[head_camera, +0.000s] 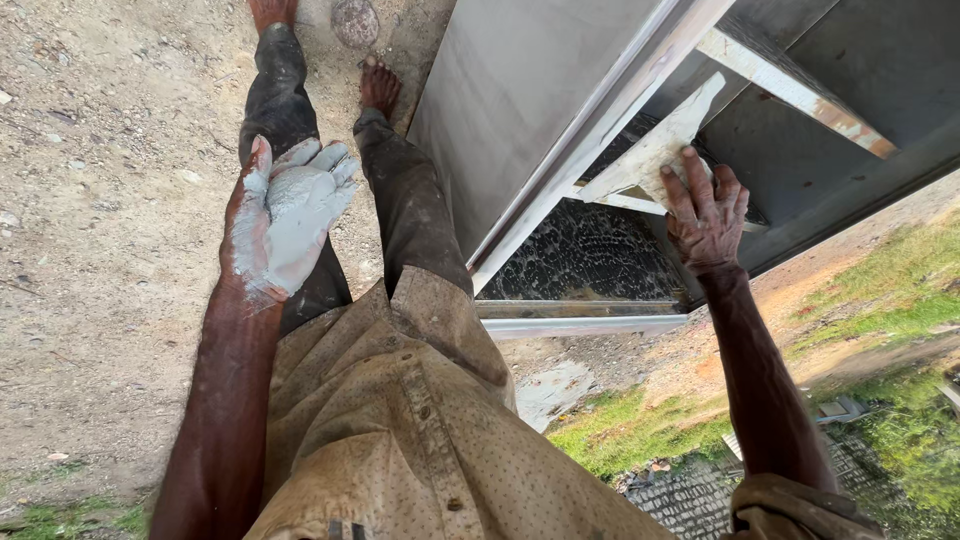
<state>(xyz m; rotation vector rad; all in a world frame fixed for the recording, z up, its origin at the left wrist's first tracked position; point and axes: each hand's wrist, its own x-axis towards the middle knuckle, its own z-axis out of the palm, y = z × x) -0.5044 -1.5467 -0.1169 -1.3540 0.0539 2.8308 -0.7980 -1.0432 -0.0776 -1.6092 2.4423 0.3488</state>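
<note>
The grey metal door (520, 110) fills the frame from twelve o'clock round to three, hung in a frame that runs down to a pale sill (580, 325) near the centre. Most of its sheet is smooth, even grey. Across the upper right run the diagonal braces (790, 85); these are patchy, with whitish filler over much of their length and bare rust-coloured spots showing at the far end, toward two o'clock. By that look the coating is partly on: the brace under the hand is largely whitened, while the rusty stretch and the dark panel behind it remain untouched.

Below, from five to seven o'clock, hangs the person's dusty tan shirt (400, 430), and dark trousers lead up to bare feet at twelve, on dry stony ground (110, 200) at nine o'clock. Grass lies at four o'clock.

The right hand (705, 215), at two o'clock, presses down on the whitened brace with fingers spread and curled over a small pale pad or wad (690, 170), which sits between the fingertips and the metal; whether it is cloth or paper I cannot tell.

The left hand (285, 215), at ten o'clock, is held flat and open, palm up, fingers relaxed and together, gripping nothing. Its palm and fingers are thickly smeared with grey-white paste (300, 205), wet-looking and smooth, thinning to streaks at the wrist.
</note>
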